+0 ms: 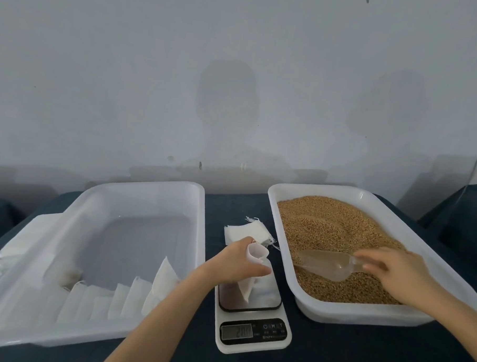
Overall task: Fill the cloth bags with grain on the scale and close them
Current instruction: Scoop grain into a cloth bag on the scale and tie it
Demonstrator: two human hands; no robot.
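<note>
My left hand (238, 260) grips a small white cloth bag (251, 271) with its mouth open upward, standing on the platform of the white digital scale (252, 329). My right hand (392, 272) holds the handle of a clear plastic scoop (329, 264) that lies in the brown grain (330, 231) of the white tray (282, 210) on the right. A stack of flat empty cloth bags (246, 233) lies on the dark table behind the scale.
A large white tray (100, 199) on the left holds several white cloth bags (125, 296) lined along its near side. More white cloth lies outside its left edge (18, 242). A grey wall stands behind the dark table (236, 205).
</note>
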